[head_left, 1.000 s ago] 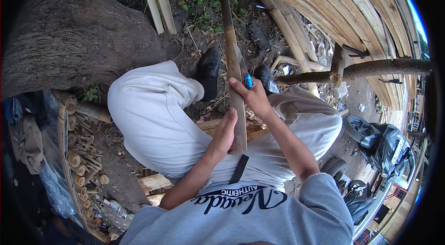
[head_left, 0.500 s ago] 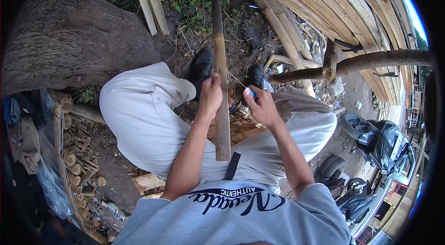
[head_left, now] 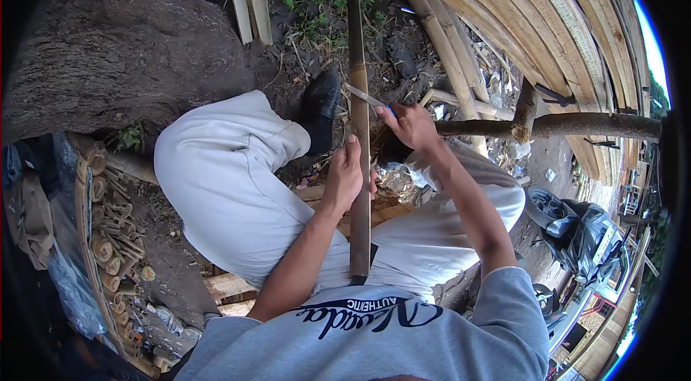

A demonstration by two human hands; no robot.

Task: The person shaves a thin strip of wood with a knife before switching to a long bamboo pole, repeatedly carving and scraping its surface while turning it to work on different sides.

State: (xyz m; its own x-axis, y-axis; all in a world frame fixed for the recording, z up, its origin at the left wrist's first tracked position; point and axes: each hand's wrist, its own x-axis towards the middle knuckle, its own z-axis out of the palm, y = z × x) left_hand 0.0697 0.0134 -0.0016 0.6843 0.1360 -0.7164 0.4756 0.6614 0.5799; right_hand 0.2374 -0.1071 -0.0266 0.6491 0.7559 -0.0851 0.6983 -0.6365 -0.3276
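A long flat bamboo strip [head_left: 359,186] runs upright through the middle of the view, its near end by my waist. My left hand [head_left: 348,173] is wrapped round the strip at about its middle, thumb along the edge. In my right hand [head_left: 409,126] is a knife [head_left: 366,97] with a blue handle, mostly hidden by the fingers. Its blade lies across the strip above my left hand, the tip pointing to the upper left.
A thick tree trunk [head_left: 122,50] stands at the left. Bamboo planks [head_left: 504,3] are stacked at the upper right, above a horizontal branch [head_left: 590,125]. Cut bamboo pieces [head_left: 108,244] lie at the lower left, and a motorcycle [head_left: 579,233] is at the right.
The strip has shifted nearer and slightly right. My left hand has come down with it, while my right hand has moved up, bringing the knife blade across the strip.
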